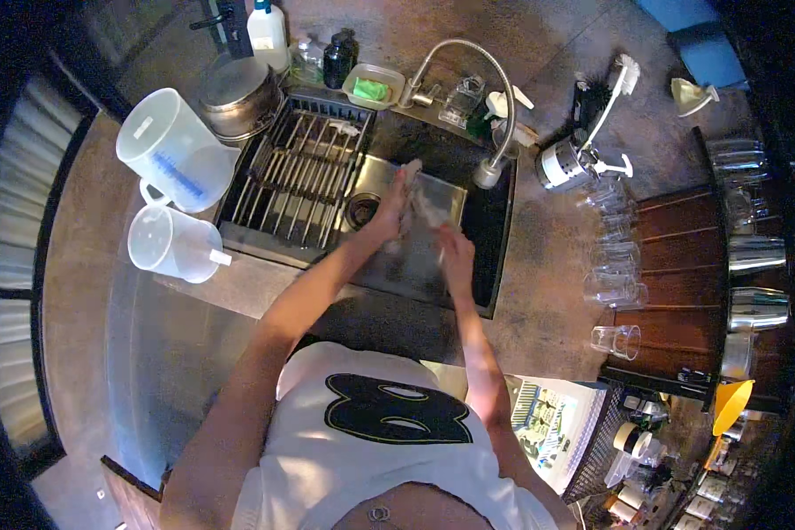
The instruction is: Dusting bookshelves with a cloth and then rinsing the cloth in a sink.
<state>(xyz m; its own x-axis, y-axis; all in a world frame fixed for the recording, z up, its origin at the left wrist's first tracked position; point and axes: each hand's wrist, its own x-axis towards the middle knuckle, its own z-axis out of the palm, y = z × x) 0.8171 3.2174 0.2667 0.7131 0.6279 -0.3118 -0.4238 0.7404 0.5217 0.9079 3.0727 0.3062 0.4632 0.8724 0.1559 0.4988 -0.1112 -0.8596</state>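
Observation:
Both hands are over the right part of a dark sink [478, 265] with a metal basin bottom. My left hand [392, 211] is by a blurred, pale, cloth-like thing [425, 204]; whether its fingers hold it cannot be told. My right hand [457, 255], its fingers bent, is at the lower right end of the same pale thing; its grip is blurred too. The drain [363, 211] lies left of my left hand. A spring-necked faucet [487, 173] arches over the sink's right side.
Left of the hands, a rack with metal bars [298, 179] spans the sink. Two plastic measuring jugs [172, 156] and a metal pot [238, 99] stand at the left. Behind the sink is a tub with a green sponge [371, 89]. Brushes in a holder [562, 165] and clear glasses [613, 285] stand at the right.

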